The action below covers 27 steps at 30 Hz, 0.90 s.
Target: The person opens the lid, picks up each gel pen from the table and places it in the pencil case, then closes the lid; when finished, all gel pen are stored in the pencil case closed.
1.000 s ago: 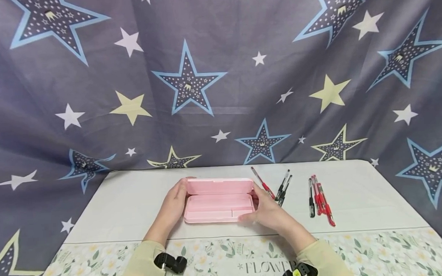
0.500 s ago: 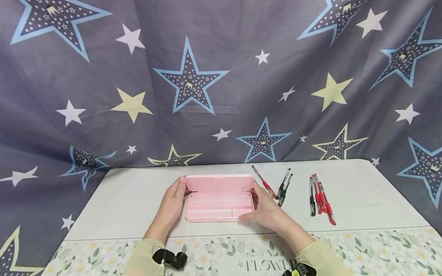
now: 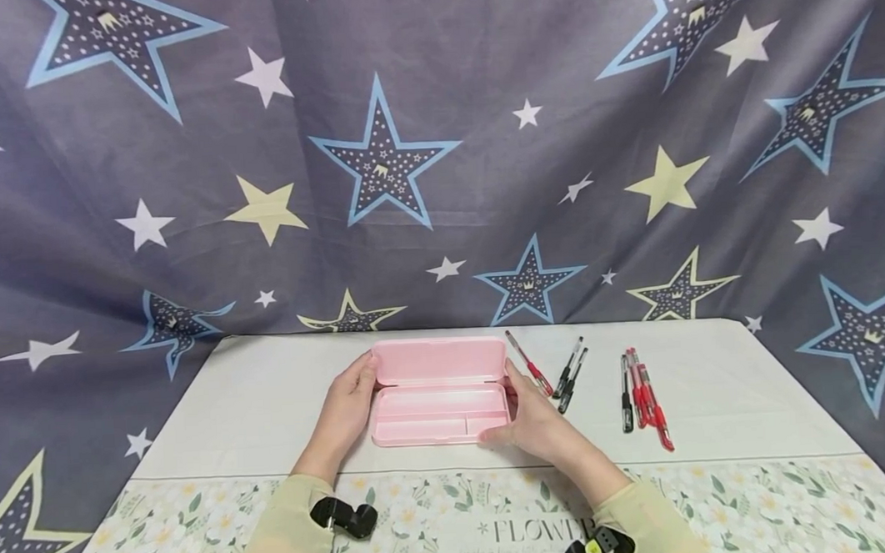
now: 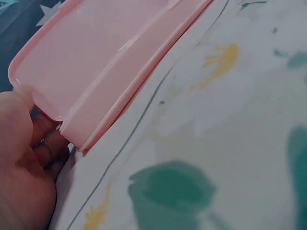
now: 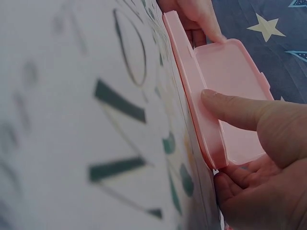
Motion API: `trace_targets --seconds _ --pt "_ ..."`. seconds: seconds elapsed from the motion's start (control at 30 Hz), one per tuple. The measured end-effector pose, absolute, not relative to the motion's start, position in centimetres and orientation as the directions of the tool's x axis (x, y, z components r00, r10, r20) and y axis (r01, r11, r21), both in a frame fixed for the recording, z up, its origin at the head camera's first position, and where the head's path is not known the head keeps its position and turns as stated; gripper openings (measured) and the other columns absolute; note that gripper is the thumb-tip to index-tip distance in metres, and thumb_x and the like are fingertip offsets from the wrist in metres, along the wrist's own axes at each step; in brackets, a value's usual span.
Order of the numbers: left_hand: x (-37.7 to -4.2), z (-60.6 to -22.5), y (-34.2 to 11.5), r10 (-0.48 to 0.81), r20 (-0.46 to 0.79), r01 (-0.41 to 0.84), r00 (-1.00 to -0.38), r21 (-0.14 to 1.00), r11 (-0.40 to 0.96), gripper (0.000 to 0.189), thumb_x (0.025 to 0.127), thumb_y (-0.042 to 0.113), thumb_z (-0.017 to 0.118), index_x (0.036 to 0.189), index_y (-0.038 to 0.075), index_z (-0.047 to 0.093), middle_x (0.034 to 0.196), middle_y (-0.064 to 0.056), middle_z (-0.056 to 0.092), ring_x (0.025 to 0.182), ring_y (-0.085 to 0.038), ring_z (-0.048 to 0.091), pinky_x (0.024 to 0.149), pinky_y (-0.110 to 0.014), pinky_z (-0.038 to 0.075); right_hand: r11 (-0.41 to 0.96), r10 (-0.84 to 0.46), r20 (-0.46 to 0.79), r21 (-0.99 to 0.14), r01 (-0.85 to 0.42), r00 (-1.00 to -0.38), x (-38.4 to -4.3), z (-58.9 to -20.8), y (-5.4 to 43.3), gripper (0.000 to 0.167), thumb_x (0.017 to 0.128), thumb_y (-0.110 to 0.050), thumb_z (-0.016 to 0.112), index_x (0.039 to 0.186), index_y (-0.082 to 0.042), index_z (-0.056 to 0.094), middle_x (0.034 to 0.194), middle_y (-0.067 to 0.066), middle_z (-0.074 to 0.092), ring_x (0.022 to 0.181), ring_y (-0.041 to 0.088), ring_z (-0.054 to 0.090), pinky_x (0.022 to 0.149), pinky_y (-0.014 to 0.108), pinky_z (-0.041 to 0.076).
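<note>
A pink plastic pencil case lies open on the white part of the table, its lid swung up and back. The base has a long compartment behind and a divided strip along the front. At the left end my left hand grips the lid's edge, thumb on its inner side and fingers curled behind it, as the left wrist view shows. My right hand holds the base's right end, its thumb pressing the front wall and its other fingers curled round the end.
Right of the case lie a red pen and two black pens. Farther right is a group of red pens beside a black pen. A floral cloth covers the near side; a starry curtain hangs behind.
The lid has tilted farther back, so more of its inner face shows. My left hand has moved with it slightly; my right hand keeps its place on the base.
</note>
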<state>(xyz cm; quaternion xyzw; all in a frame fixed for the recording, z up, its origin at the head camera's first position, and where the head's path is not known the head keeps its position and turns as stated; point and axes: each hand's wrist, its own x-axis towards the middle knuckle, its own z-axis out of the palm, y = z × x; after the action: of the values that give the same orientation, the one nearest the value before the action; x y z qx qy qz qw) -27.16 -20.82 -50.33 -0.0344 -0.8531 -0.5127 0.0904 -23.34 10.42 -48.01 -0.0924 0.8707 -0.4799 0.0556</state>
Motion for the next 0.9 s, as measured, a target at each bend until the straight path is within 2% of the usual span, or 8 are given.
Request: trace_targets --seconds 0.1,0.2,0.3,0.4,0.6,0.67,0.9 --pt "-27.32 -50.37 -20.70 -0.027 0.176 0.142 -0.984 0.868 0.476 0.052 0.121 0.032 0.045 0.173 0.028 0.042 0.155 -0.014 0.063 0.150 -0.035 0.052 0.126 -0.057 0.033 0.521 -0.211 -0.019 -0.848 -0.096 -0.977 -23.25 -48.03 10.41 0.130 0.080 -0.015 0.102 0.175 0.003 0.015 0.164 0.027 0.048 0.158 0.042 0.037 0.127 0.061 0.027" --pt "-27.36 -50.41 -20.55 -0.024 0.168 0.136 -0.986 0.866 0.482 0.061 0.120 0.023 0.047 0.175 0.042 0.030 0.140 -0.014 0.072 0.134 -0.034 0.064 0.119 -0.059 0.040 0.525 -0.215 -0.011 -0.844 -0.106 -0.977 -23.25 -48.02 10.42 0.130 0.080 -0.015 0.102 0.174 0.004 0.015 0.163 0.027 0.048 0.158 0.043 0.037 0.127 0.062 0.028" --pt "-27.33 -50.49 -20.42 -0.027 0.172 0.137 -0.985 0.859 0.493 0.066 0.119 0.019 0.048 0.175 0.047 0.026 0.128 -0.012 0.076 0.119 -0.031 0.069 0.111 -0.057 0.046 0.528 -0.215 -0.010 -0.842 -0.107 -0.977 -23.23 -48.02 10.41 0.129 0.079 -0.015 0.102 0.175 0.002 0.017 0.163 0.027 0.049 0.157 0.042 0.037 0.127 0.062 0.028" --pt "-27.33 -50.51 -20.33 -0.029 0.182 0.141 -0.983 0.846 0.514 0.067 0.119 0.017 0.049 0.176 0.046 0.027 0.125 -0.013 0.077 0.113 -0.030 0.069 0.107 -0.055 0.048 0.520 -0.218 -0.007 -0.847 -0.110 -0.976 -23.15 -48.04 10.43 0.128 0.079 -0.015 0.103 0.175 0.001 0.019 0.162 0.026 0.049 0.157 0.042 0.038 0.126 0.062 0.028" --pt "-27.38 -50.45 -20.28 -0.039 0.189 0.136 -0.981 0.821 0.555 0.068 0.119 0.016 0.049 0.176 0.045 0.027 0.136 -0.018 0.072 0.126 -0.034 0.066 0.115 -0.059 0.045 0.515 -0.222 -0.011 -0.851 -0.108 -0.975 -22.90 -47.97 10.49 0.125 0.079 -0.017 0.102 0.174 0.000 0.024 0.166 0.027 0.043 0.157 0.043 0.038 0.126 0.063 0.028" --pt "-27.40 -50.45 -20.24 -0.042 0.190 0.133 -0.981 0.815 0.564 0.068 0.118 0.016 0.050 0.175 0.045 0.027 0.137 -0.019 0.072 0.126 -0.035 0.065 0.115 -0.059 0.045 0.518 -0.222 -0.011 -0.849 -0.108 -0.975 -22.84 -47.95 10.52 0.124 0.079 -0.017 0.103 0.174 0.001 0.025 0.167 0.027 0.042 0.157 0.044 0.037 0.127 0.063 0.027" --pt "-27.40 -50.49 -20.13 -0.039 0.206 0.138 -0.978 0.771 0.621 0.068 0.117 0.014 0.051 0.177 0.037 0.028 0.114 -0.014 0.074 0.099 -0.032 0.063 0.098 -0.053 0.049 0.533 -0.222 -0.008 -0.839 -0.114 -0.975 -22.73 -48.02 10.46 0.120 0.079 -0.018 0.103 0.173 0.000 0.030 0.166 0.026 0.044 0.156 0.045 0.037 0.127 0.063 0.026"
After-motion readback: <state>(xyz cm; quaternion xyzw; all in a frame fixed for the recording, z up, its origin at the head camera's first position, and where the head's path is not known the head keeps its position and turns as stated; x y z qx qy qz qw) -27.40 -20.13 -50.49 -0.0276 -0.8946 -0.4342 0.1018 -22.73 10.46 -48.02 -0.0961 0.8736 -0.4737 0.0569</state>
